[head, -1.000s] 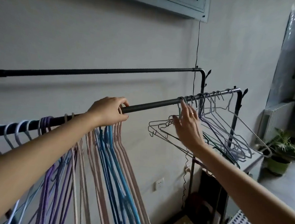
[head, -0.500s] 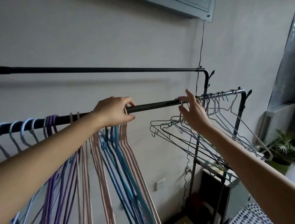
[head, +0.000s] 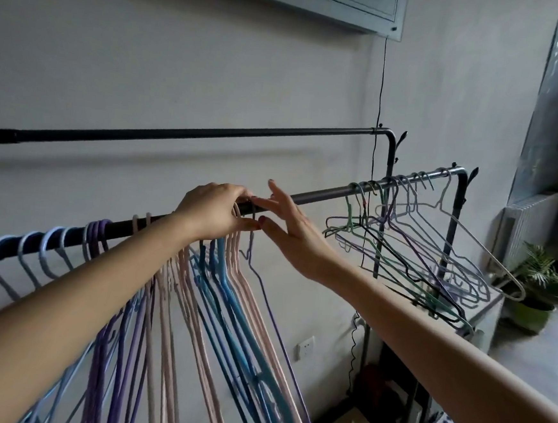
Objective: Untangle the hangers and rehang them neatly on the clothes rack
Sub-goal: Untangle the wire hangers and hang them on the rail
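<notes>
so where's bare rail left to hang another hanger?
Front rail is bare between the right hand and the tangled wire hangers near its right end. The back rail shows no hangers. Crowded: left of the left hand, packed with sorted hangers.

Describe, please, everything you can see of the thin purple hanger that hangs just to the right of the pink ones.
The purple hanger is thin and looks like coated wire. Its hook sits over the front rail at the right edge of the sorted group, beside the pink hangers. One long arm slants down to the right toward the floor; its other parts are hidden behind its neighbours. The right hand, fingers straight, touches the hook, and the left hand grips the rail beside it.
</notes>
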